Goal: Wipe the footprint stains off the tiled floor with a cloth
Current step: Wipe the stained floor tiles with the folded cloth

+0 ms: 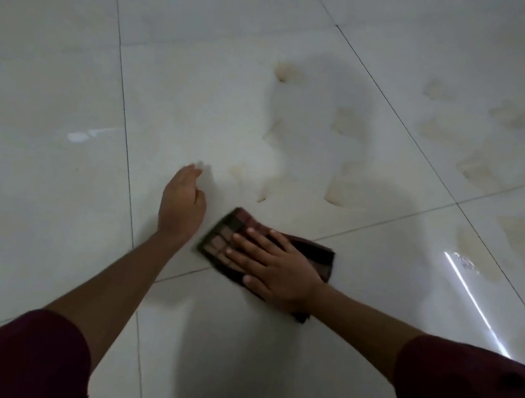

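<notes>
Glossy white tiled floor [46,93] with thin dark grout lines. The right hand [272,266] lies flat, fingers spread, pressing a dark checked cloth [231,232] onto the tiles. Just left of it the left hand [182,202] rests on the floor, fingers loosely bent, holding nothing. Brownish stains [348,124] lie beyond the cloth and off to the right.

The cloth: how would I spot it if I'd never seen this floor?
Start from the pale glossy tiled floor and follow the person's right arm to the right hand. Pressed flat under its spread fingers lies the cloth, beside the left hand. It is the only dark thing on the tiles, a brown checked rectangle.
</notes>
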